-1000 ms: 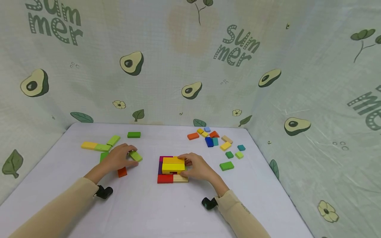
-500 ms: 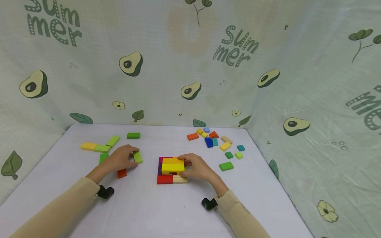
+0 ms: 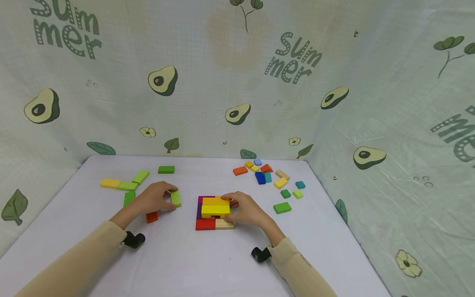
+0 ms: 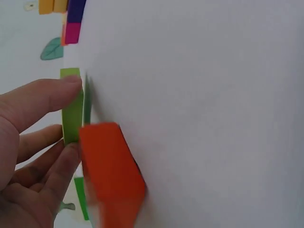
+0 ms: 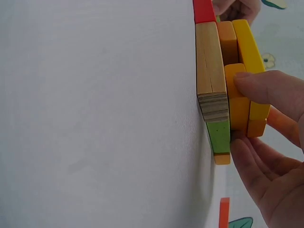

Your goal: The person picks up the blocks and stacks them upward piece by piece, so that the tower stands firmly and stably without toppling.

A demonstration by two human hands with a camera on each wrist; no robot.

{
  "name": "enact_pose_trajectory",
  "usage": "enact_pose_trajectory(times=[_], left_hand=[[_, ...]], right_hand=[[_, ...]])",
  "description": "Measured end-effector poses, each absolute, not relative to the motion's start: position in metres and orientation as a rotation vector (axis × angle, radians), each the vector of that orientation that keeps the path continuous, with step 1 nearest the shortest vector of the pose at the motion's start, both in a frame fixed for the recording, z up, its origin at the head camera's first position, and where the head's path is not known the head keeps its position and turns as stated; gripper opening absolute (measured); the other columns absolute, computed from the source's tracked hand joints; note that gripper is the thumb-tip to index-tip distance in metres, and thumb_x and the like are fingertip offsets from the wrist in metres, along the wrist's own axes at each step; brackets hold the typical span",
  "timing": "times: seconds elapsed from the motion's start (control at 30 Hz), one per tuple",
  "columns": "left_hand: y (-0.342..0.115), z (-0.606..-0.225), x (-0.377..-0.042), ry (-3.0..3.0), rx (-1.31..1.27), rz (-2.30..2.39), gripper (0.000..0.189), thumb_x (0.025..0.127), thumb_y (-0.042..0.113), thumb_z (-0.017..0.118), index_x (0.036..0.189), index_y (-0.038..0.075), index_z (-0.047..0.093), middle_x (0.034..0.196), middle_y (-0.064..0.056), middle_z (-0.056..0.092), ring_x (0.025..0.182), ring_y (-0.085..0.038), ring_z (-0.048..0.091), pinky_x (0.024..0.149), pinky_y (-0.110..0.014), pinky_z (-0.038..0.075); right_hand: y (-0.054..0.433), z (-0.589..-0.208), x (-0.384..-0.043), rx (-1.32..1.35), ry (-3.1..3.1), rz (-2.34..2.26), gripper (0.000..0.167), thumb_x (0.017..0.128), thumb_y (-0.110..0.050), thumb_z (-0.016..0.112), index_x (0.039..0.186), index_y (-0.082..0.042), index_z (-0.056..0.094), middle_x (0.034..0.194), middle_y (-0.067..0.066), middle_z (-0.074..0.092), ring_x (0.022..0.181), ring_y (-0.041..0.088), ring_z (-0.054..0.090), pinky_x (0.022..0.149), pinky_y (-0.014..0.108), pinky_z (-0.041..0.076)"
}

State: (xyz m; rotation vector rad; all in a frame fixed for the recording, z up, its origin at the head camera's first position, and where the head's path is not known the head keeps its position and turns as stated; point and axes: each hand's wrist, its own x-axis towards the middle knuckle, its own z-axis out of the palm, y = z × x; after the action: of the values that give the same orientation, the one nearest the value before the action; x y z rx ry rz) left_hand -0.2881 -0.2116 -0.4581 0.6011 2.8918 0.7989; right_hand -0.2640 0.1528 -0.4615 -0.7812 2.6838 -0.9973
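My left hand (image 3: 156,198) pinches a lime-green block (image 3: 175,198) by its two ends, thumb at one end and fingertips at the other in the left wrist view. The block is held close over the white tabletop. To its right stands a layered stack whose base shows a red block (image 3: 205,224), a plain wood block (image 5: 209,57), purple and magenta blocks, and a green one. Yellow blocks (image 3: 215,209) lie across the top. My right hand (image 3: 243,208) grips an orange-yellow block (image 5: 240,111) on the stack's right side, its thumb at the near end and fingers at the far end.
A red-orange block (image 3: 151,217) lies under my left wrist. Yellow and green blocks (image 3: 127,186) lie at the far left, with a darker green block (image 3: 166,169) behind the left hand. Several mixed blocks (image 3: 260,177) are scattered at the back right. A patterned cloth (image 3: 208,136) walls the table.
My left hand has shifted slightly right, and the lime-green block has turned from slanted to nearly straight front to back. The right hand and the stack have stayed in place.
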Motion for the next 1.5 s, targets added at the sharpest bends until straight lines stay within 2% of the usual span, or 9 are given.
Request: enact_pose_trajectory(times=[0.23,0.43,0.7,0.9,1.07,1.27,1.5], left_hand=[[-0.190,-0.445,-0.285,2.875,0.700,0.874,0.062,0.085,0.028,0.092,0.138,0.007,0.068,0.125,-0.008,0.068,0.110,-0.027,0.067,0.097,-0.046,0.060],[-0.167,-0.438,-0.283,2.822,0.806,0.925,0.059,0.085,0.024,0.092,0.138,0.011,0.068,0.125,-0.005,0.066,0.113,-0.026,0.067,0.099,-0.046,0.060],[-0.138,-0.443,-0.280,2.777,0.882,0.933,0.059,0.085,0.032,0.092,0.137,0.015,0.070,0.122,0.000,0.066,0.107,-0.021,0.065,0.091,-0.037,0.061],[-0.124,-0.445,-0.278,2.783,0.934,0.868,0.059,0.085,0.032,0.091,0.138,0.015,0.070,0.123,0.000,0.068,0.106,-0.018,0.063,0.091,-0.038,0.061],[-0.115,-0.449,-0.279,2.788,1.001,0.846,0.059,0.086,0.035,0.090,0.138,0.015,0.070,0.127,-0.001,0.070,0.110,-0.017,0.063,0.097,-0.041,0.059],[-0.113,-0.454,-0.277,2.781,0.917,0.920,0.061,0.084,0.040,0.091,0.138,0.021,0.069,0.132,0.000,0.069,0.115,-0.018,0.061,0.099,-0.044,0.058],[-0.120,-0.452,-0.273,2.791,0.878,0.956,0.055,0.083,0.042,0.092,0.131,0.023,0.072,0.126,0.004,0.070,0.112,-0.018,0.061,0.096,-0.043,0.059]], right_hand=[[0.154,-0.461,-0.263,-0.794,2.681,-1.000,0.064,0.091,-0.020,0.086,0.150,-0.021,0.060,0.142,0.001,0.061,0.119,0.019,0.064,0.105,0.035,0.056],[0.156,-0.459,-0.263,-0.842,2.662,-1.020,0.064,0.092,-0.020,0.086,0.150,-0.019,0.060,0.142,0.002,0.061,0.121,0.022,0.064,0.107,0.038,0.055],[0.158,-0.460,-0.265,-0.891,2.619,-1.103,0.066,0.091,-0.016,0.086,0.151,-0.016,0.058,0.145,0.003,0.060,0.128,0.021,0.060,0.110,0.040,0.054],[0.158,-0.460,-0.266,-0.904,2.611,-1.121,0.069,0.091,-0.016,0.086,0.154,-0.012,0.056,0.150,0.001,0.059,0.135,0.020,0.058,0.111,0.037,0.053],[0.158,-0.460,-0.266,-0.898,2.613,-1.130,0.068,0.091,-0.016,0.086,0.153,-0.016,0.057,0.149,0.000,0.059,0.132,0.019,0.059,0.110,0.034,0.053],[0.158,-0.461,-0.267,-0.927,2.596,-1.159,0.065,0.092,-0.016,0.085,0.151,-0.016,0.058,0.147,0.002,0.060,0.131,0.021,0.060,0.110,0.039,0.054],[0.158,-0.460,-0.268,-0.954,2.603,-1.146,0.063,0.093,-0.016,0.085,0.150,-0.016,0.059,0.145,0.002,0.061,0.130,0.021,0.060,0.109,0.041,0.054]])
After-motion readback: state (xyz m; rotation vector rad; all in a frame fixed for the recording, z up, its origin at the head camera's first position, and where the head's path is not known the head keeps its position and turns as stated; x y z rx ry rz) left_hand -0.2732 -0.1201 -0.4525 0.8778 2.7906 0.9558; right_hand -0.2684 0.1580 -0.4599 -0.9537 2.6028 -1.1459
